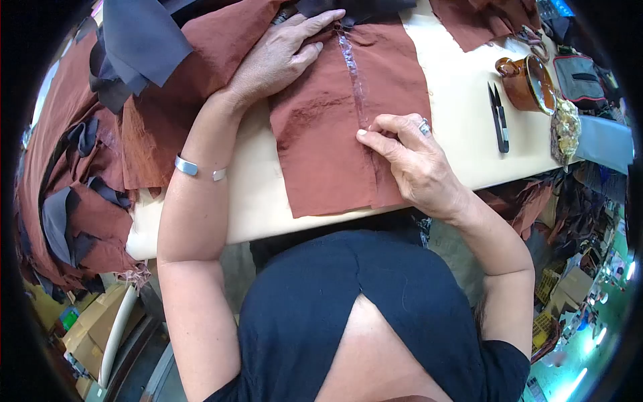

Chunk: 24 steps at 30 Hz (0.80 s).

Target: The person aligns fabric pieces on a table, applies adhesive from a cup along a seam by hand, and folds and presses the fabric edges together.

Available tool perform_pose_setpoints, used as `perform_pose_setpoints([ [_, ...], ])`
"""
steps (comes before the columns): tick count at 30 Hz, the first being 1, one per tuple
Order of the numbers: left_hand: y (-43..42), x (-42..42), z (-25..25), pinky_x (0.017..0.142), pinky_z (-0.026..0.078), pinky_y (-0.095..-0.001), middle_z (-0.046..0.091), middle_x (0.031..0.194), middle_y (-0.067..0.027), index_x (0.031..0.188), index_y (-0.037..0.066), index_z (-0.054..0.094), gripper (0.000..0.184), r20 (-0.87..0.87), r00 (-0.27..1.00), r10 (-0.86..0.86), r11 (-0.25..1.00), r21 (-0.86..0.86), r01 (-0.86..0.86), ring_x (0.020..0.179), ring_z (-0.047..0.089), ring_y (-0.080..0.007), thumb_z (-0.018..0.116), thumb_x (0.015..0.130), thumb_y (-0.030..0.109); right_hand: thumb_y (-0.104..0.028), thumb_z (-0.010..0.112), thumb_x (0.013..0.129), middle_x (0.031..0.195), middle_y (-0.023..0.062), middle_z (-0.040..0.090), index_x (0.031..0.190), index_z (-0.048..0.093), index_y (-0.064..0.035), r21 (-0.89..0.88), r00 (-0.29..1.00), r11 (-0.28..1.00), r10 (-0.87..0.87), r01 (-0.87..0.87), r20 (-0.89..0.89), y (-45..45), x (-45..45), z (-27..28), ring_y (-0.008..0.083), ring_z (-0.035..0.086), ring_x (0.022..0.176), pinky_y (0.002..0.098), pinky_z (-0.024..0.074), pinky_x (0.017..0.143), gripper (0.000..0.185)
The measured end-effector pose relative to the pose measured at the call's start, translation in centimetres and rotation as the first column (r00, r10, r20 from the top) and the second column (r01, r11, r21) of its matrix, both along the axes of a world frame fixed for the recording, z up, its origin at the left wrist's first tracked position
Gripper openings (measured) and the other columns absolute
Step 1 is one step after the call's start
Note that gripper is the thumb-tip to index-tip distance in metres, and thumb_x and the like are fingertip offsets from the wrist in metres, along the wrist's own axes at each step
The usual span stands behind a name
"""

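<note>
A rust-brown cloth piece (315,161) lies on the pale table in front of me. Down its middle runs a narrow, shiny clear strip (351,65). My left hand (284,57) rests flat on the cloth near its far end, fingers stretched toward the top of the strip. Lower down, thumb and forefinger of my right hand (408,154) are pinched together at the strip's near end, close to the cloth's surface. What lies between those fingertips is mostly hidden. Below the pinch, a faint line continues toward the cloth's near edge.
Black snips (499,119) lie to the right, beside a brown glazed mug (526,84) and a yellowish lumpy bundle (566,130). Rust and dark grey fabric (74,167) heaps over the table's left side. More brown cloth (485,20) is at the far right. The table's near edge (254,231) runs before my torso.
</note>
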<state>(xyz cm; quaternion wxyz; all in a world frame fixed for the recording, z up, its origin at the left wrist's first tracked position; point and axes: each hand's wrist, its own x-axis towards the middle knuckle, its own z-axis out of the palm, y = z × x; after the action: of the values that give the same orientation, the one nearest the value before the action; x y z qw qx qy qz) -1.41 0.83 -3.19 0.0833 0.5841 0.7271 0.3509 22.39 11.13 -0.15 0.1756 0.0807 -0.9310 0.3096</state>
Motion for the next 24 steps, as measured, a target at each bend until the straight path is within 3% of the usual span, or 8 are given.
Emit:
perform_pose_setpoints([
  [3, -0.5, 0.7, 2.1, 0.091, 0.04, -0.0395, 0.053, 0.106, -0.0191, 0.137, 0.011, 0.041, 0.051, 0.055, 0.996, 0.064, 0.984, -0.172, -0.054, 0.101, 0.052, -0.0344, 0.048, 0.086, 0.012, 0.003, 0.055, 0.073, 0.099, 0.0157, 0.055, 0.099, 0.06, 0.0073, 0.008, 0.995, 0.995, 0.104, -0.104, 0.014, 0.4, 1.1, 0.1, 0.0285, 0.054, 0.084, 0.0363, 0.0463, 0.076, 0.027],
  [8, -0.5, 0.8, 2.2, 0.09, 0.041, -0.0391, 0.053, 0.105, -0.0185, 0.136, 0.011, 0.042, 0.05, 0.062, 0.996, 0.057, 0.988, -0.147, -0.048, 0.1, 0.052, -0.0346, 0.048, 0.086, 0.011, -0.008, 0.064, 0.068, 0.096, 0.0093, 0.054, 0.095, 0.063, 0.0065, 0.203, 0.972, 0.958, 0.222, -0.203, -0.074, -0.4, 3.6, -0.3, 0.0194, 0.055, 0.084, 0.0343, 0.0456, 0.073, 0.031],
  [12, -0.6, 0.7, 2.2, 0.09, 0.041, -0.0386, 0.053, 0.104, -0.0184, 0.137, 0.011, 0.04, 0.051, 0.027, 0.999, 0.04, 0.991, -0.13, -0.036, 0.1, 0.052, -0.0346, 0.048, 0.086, 0.012, -0.008, 0.063, 0.07, 0.095, 0.0085, 0.054, 0.095, 0.063, 0.0058, 0.216, 0.946, 0.929, 0.319, -0.3, -0.058, -0.6, 4.5, 0.0, 0.0194, 0.054, 0.082, 0.0331, 0.0447, 0.073, 0.028],
  [15, -0.5, 1.0, 2.7, 0.092, 0.041, -0.038, 0.056, 0.106, -0.0185, 0.131, 0.009, 0.048, 0.045, 0.047, 0.995, 0.091, 0.98, -0.182, -0.081, 0.102, 0.053, -0.0341, 0.048, 0.086, 0.006, -0.006, 0.061, 0.071, 0.096, 0.0088, 0.054, 0.096, 0.063, 0.0051, 0.004, 0.961, 0.961, 0.277, -0.277, 0.024, -0.4, 4.2, 0.5, 0.0197, 0.054, 0.083, 0.0329, 0.0442, 0.073, 0.027],
  [18, -0.1, 0.4, 0.5, 0.095, 0.04, -0.039, 0.055, 0.111, -0.0178, 0.134, 0.017, 0.045, 0.05, -0.054, 0.999, -0.007, 0.996, 0.086, 0.012, 0.104, 0.053, -0.0347, 0.05, 0.085, 0.01, -0.005, 0.06, 0.07, 0.096, 0.0123, 0.056, 0.098, 0.063, 0.0068, 0.053, 0.976, 0.975, 0.218, -0.216, -0.025, -1.1, 4.2, 0.0, 0.0232, 0.057, 0.078, 0.035, 0.0451, 0.071, 0.03],
  [20, -0.5, 0.4, 1.2, 0.099, 0.036, -0.0388, 0.053, 0.118, -0.0183, 0.136, 0.016, 0.043, 0.051, -0.05, 0.999, -0.004, 1.0, -0.017, 0.003, 0.111, 0.049, -0.0348, 0.049, 0.086, 0.009, -0.004, 0.059, 0.071, 0.098, 0.0133, 0.056, 0.099, 0.063, 0.0062, 0.128, 0.975, 0.967, 0.222, -0.218, -0.019, -1.1, 4.4, 0.8, 0.0241, 0.058, 0.08, 0.0363, 0.0465, 0.073, 0.03],
  [23, -0.4, 0.7, 2.2, 0.105, 0.03, -0.0363, 0.05, 0.128, -0.0187, 0.137, 0.014, 0.042, 0.051, 0.077, 0.997, 0.011, 0.993, -0.122, -0.001, 0.121, 0.044, -0.0337, 0.048, 0.086, 0.008, 0.0, 0.057, 0.073, 0.1, 0.0149, 0.056, 0.096, 0.064, 0.0022, -0.066, 0.97, 0.968, 0.242, -0.242, -0.008, 0.7, 4.7, 0.9, 0.0275, 0.059, 0.086, 0.04, 0.0472, 0.079, 0.024],
  [24, -0.5, 0.7, 2.2, 0.105, 0.03, -0.0355, 0.049, 0.128, -0.0185, 0.136, 0.013, 0.043, 0.051, 0.07, 0.997, 0.012, 0.994, -0.112, -0.004, 0.122, 0.044, -0.0335, 0.048, 0.086, 0.007, 0.001, 0.056, 0.074, 0.102, 0.0159, 0.057, 0.096, 0.063, 0.0019, -0.004, 0.996, 0.996, 0.094, -0.094, 0.014, 2.0, 4.7, 2.6, 0.0288, 0.059, 0.089, 0.0403, 0.0467, 0.082, 0.023],
])
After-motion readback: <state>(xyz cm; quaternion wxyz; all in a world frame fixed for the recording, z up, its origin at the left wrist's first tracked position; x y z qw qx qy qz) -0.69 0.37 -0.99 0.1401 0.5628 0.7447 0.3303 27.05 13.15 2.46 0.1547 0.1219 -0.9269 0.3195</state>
